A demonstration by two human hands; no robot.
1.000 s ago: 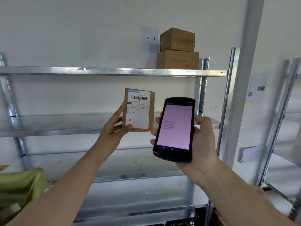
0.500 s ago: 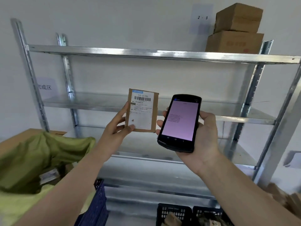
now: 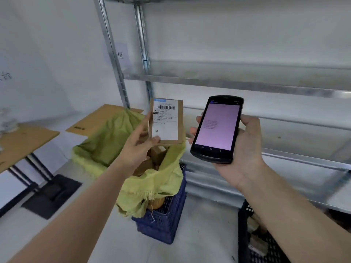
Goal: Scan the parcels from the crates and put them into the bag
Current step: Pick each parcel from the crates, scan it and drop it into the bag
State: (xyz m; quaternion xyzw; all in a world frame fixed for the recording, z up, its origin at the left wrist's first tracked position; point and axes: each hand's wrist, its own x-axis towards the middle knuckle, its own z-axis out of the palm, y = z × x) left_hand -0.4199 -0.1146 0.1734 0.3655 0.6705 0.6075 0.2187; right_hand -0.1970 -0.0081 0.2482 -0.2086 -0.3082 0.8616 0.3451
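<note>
Metal shelving [image 3: 237, 84] behind two raised hands.
Left hand [image 3: 139, 147] pinches a labelled parcel [image 3: 167, 121] above the green bag [image 3: 106, 147]; right hand [image 3: 245, 147] clasps the scanner [image 3: 217, 129].

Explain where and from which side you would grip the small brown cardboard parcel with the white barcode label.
Grip the small brown cardboard parcel by its long left edge, coming from the left as the left hand does. It is flat and upright, and this leaves the label uncovered.
</note>
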